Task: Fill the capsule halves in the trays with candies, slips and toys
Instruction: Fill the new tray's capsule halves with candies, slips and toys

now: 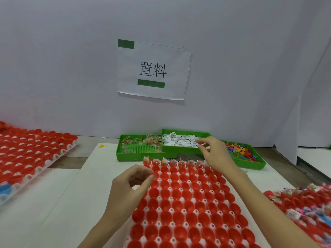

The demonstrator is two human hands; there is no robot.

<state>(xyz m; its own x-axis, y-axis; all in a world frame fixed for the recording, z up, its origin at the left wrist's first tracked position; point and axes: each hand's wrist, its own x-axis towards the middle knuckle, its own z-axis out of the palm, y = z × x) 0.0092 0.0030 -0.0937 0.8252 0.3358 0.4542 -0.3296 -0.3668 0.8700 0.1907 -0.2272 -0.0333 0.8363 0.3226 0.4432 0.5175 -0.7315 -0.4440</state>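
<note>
Right hand (213, 151) stretches out to the green tray of paper slips (180, 141), fingertips pinching at the near edge of the heap, though whether a slip is caught I can't tell. Left hand (132, 183) hangs curled at the main tray's (188, 208) far left corner, apparently pinching a clear candy packet, ready for the second row. Only the far row of red capsule halves (179, 194) is filled; candies (141, 141) and toys (241, 151) flank the slips.
</note>
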